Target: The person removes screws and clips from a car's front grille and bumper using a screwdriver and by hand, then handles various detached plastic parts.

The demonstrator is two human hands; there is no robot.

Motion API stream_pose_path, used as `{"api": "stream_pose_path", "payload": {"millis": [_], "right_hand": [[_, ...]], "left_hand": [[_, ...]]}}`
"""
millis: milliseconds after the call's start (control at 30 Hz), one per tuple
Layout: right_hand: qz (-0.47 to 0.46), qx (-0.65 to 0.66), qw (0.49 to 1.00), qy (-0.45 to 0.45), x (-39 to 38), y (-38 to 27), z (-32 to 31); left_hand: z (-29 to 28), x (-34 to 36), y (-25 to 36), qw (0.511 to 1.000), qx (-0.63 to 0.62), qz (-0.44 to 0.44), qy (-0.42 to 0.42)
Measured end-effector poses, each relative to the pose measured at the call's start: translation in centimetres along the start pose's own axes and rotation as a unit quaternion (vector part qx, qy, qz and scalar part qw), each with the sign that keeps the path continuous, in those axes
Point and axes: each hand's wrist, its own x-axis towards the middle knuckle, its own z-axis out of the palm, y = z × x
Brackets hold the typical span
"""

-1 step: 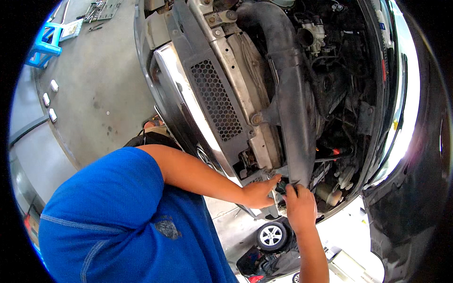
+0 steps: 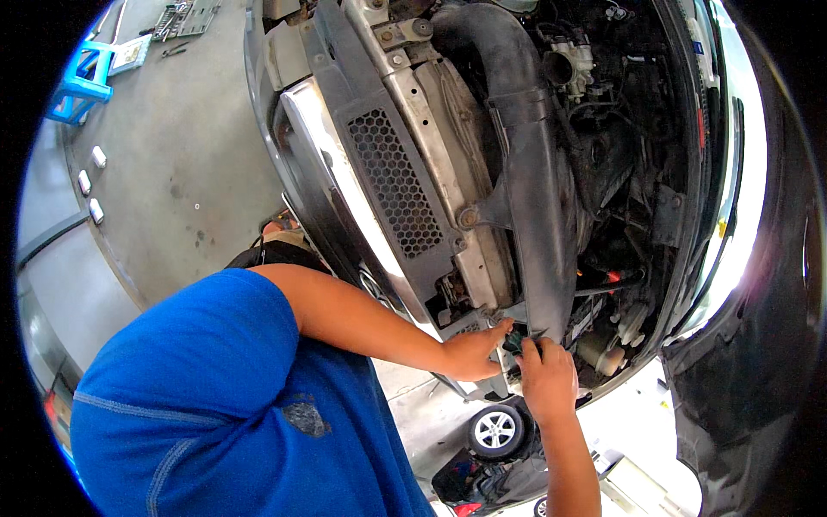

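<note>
At the near front corner of an open engine bay, both my hands work close together. My left hand (image 2: 473,355) comes across from the left and rests at the corner, one finger stretched toward a small dark greenish part (image 2: 514,342); its other fingers are partly hidden. My right hand (image 2: 550,376) reaches up from below, with thumb and fingers pinched beside that part, at the near end of a wide black plastic air duct (image 2: 538,207). What the right fingers grip is hidden behind them.
A black honeycomb grille panel (image 2: 396,185) and metal crossmember (image 2: 435,142) run along the car's front. The raised hood (image 2: 749,379) is at right. A blue stool (image 2: 82,82) and tool set (image 2: 185,19) are far left. A wheel (image 2: 496,431) shows below my hands.
</note>
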Motion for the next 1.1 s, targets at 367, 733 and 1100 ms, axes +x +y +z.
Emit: {"api": "stream_pose_path", "payload": {"millis": [367, 733, 1100], "right_hand": [[0.093, 0.084, 0.992, 0.008, 0.5, 0.1, -1.0], [0.234, 0.251, 0.937, -0.065, 0.8, -0.6, 0.8], [0.183, 0.267, 0.945, 0.038, 3.8, -4.7, -5.2]], "left_hand": [[-0.1, 0.1, 0.2, 0.998, 0.026, -0.026, -0.041], [-0.7, 0.4, -0.8, 0.998, 0.016, -0.024, -0.059], [-5.4, -3.7, 2.8, 0.989, -0.045, 0.112, 0.080]]}}
